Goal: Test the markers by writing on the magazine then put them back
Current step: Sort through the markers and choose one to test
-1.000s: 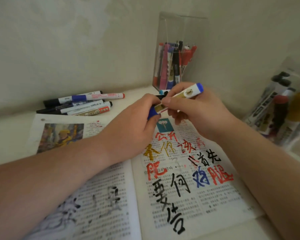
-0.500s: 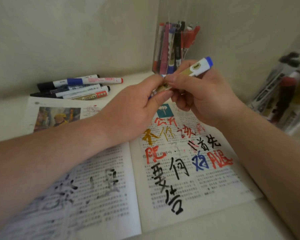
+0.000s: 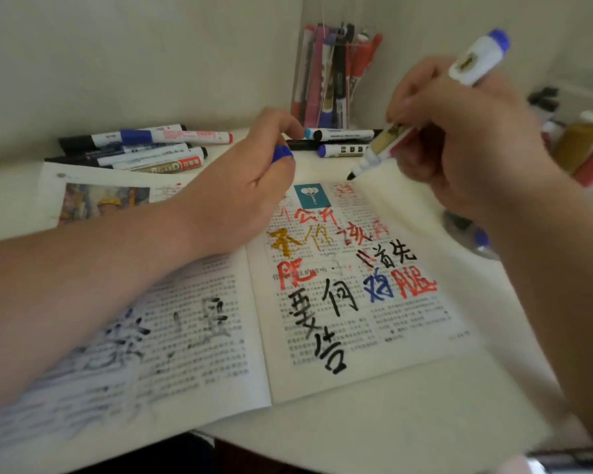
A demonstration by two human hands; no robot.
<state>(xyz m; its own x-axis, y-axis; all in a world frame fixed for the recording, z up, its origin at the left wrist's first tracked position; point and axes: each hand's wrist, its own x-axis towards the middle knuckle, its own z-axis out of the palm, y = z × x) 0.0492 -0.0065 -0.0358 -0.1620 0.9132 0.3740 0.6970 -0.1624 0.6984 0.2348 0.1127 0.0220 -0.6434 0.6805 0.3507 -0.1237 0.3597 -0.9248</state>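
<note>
R hand (image 3: 466, 138) grips marker (image 3: 476, 59) mid-barrel, prob light + stiff, tip over magazine (image 3: 425, 336) far edge; L hand (image 3: 233, 200) pinches blue cap (image 3: 281, 153).

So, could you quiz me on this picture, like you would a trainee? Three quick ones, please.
1. True or false: the marker in the right hand is uncapped.
2. What does the left hand hold? A) a blue cap B) a red marker C) nothing
3. Where do the upright markers stand?
Key: 1 true; 2 A; 3 in the clear holder behind the magazine.
</note>
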